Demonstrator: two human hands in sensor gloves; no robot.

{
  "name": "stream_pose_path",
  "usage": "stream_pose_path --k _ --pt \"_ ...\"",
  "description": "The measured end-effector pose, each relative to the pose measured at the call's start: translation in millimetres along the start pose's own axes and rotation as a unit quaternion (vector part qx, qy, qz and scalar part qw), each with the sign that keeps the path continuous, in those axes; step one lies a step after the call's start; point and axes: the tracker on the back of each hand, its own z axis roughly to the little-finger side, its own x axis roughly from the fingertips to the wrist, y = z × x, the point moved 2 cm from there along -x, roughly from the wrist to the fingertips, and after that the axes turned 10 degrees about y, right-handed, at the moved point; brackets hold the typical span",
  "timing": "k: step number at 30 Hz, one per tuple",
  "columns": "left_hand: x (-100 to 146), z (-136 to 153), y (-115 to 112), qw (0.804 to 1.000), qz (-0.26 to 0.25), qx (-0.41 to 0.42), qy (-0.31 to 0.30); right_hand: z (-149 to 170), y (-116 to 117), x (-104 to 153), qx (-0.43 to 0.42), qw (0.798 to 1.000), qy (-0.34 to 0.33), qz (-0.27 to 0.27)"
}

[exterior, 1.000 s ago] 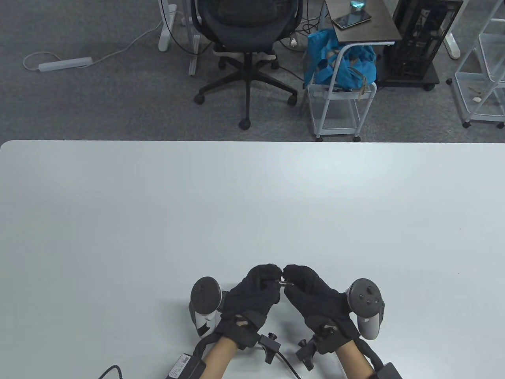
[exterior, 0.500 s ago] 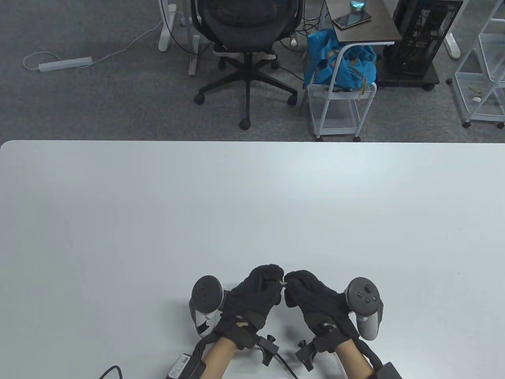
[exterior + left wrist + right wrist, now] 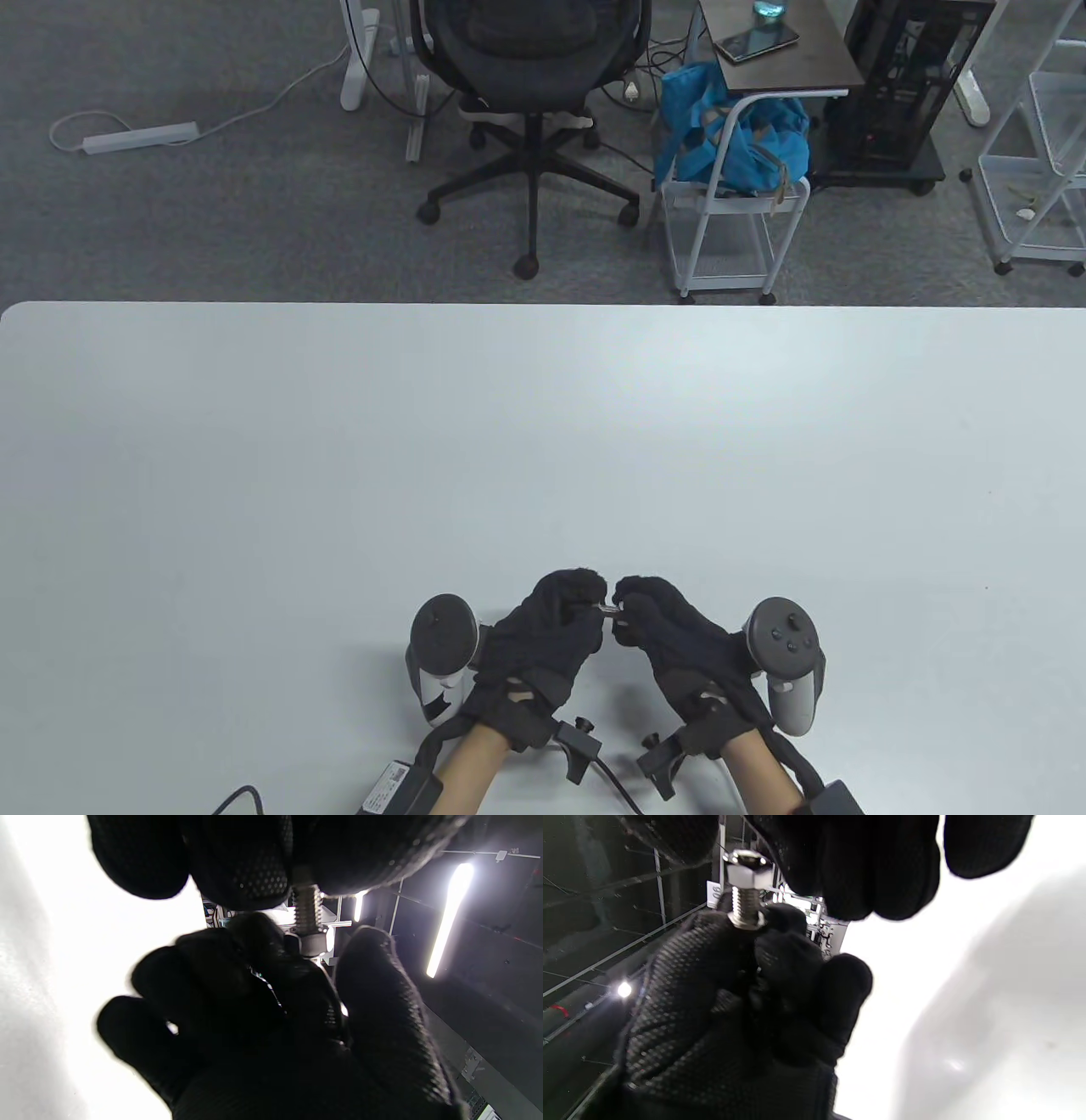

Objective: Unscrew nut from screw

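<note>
Nut [image 3: 745, 872] isn't off yet, I'd say: it's sitting on the screw [image 3: 307, 906] btwn both hands, just above the tabletop [image 3: 543, 441]. Left hand [image 3: 543, 632] is pinching the threaded end, right hand [image 3: 670, 632] is pinching the nut. More turns are remaining.

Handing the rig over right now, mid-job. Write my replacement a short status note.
Left hand: pinches one end of the screw, held above the table near its front edge.
Right hand: fingertips closed around the hex end; a firm pinch is not clear.
Done: screw lifted, bare thread showing between the hands.
Left: no nut shows apart from the screw, so twist it off. I cannot tell whether the hex end is the nut or the head.
</note>
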Motion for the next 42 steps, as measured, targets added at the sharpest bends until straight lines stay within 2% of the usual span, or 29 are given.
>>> stream_pose_path --k 2,10,16,20,22,26,28,39,42 --pt "0 0 -1 1.000 0.001 -0.003 -0.001 -1 3 -1 -0.002 1.000 0.002 -0.012" --pt "0 1 1 1.000 -0.004 0.009 0.007 -13 3 2 0.011 0.999 -0.050 -0.001" --pt "0 1 0 1.000 -0.003 0.013 0.013 -19 -2 7 0.026 0.995 -0.083 0.057" --pt "1 2 1 1.000 -0.009 0.019 0.014 -20 0 6 0.019 0.996 -0.084 0.030" --pt "1 2 2 1.000 -0.013 0.020 0.015 -17 1 5 0.018 0.998 -0.065 0.011" --pt "1 1 1 1.000 -0.009 0.016 0.010 -2 0 3 -0.005 1.000 -0.011 0.024" --pt "1 0 0 1.000 -0.006 0.012 0.007 1 0 0 0.002 1.000 -0.001 0.007" --pt "1 2 1 1.000 -0.012 0.018 0.017 -15 1 3 0.009 0.997 -0.069 0.015" --pt "1 3 4 0.999 -0.015 0.032 0.022 -14 0 3 0.003 0.998 -0.066 0.008"
